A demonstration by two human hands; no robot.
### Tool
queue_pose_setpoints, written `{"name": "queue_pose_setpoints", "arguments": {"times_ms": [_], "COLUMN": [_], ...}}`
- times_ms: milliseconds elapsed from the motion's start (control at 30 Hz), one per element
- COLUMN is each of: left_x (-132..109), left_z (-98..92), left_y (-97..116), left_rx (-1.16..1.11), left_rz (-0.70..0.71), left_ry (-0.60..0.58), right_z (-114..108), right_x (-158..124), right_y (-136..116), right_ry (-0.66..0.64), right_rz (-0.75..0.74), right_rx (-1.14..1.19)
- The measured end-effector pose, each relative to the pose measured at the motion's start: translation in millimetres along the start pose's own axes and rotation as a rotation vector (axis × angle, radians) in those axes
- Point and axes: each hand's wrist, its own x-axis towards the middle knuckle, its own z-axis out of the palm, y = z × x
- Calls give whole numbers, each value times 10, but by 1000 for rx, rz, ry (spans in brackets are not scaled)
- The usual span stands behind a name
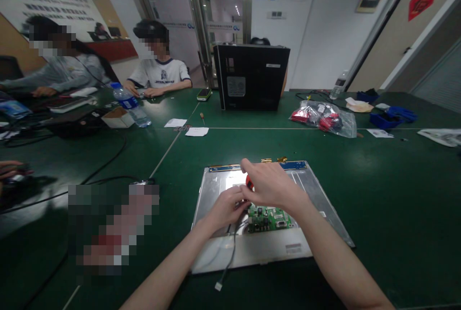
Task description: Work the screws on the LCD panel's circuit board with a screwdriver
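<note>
A flat metal display panel (pixel 212 195) lies back side up on the green table in front of me. Screwed or set onto its middle is a green circuit board (pixel 270 218). Wrapped round the red-and-black handle of a screwdriver (pixel 249 182), my right hand (pixel 268 183) is over the board's upper left part. My left hand (pixel 230 206) is closed right beside it, fingers bent down at the board's left edge; what they pinch is hidden. A grey cable (pixel 232 252) with a white plug runs from under the hands past the panel's near edge.
Across the table stands a black computer case (pixel 252 77). A plastic bag (pixel 327 117) with red items lies right of it. A water bottle (pixel 131 103), a small carton (pixel 118 118) and black cables are at left. Two people sit at the far left; another hand shows at the left edge.
</note>
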Motion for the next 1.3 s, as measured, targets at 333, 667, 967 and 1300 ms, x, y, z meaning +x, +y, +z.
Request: {"name": "queue_pose_setpoints", "arguments": {"times_ms": [333, 667, 967, 1300], "left_x": [1, 5, 6, 4], "left_z": [-13, -13, -27, -29], "left_y": [-8, -21, 20, 7], "left_rx": [42, 50, 16, 29], "left_rz": [-28, -54, -72, -77], "left_ry": [-26, -18, -62, -55], "right_z": [17, 14, 2, -26], "right_x": [41, 40, 20, -9], "right_y": [-50, -51, -9, -24], "right_ry": [25, -17, -28, -9], "right_rz": [79, 41, 78, 35], "right_rx": [-106, -65, -49, -30]}}
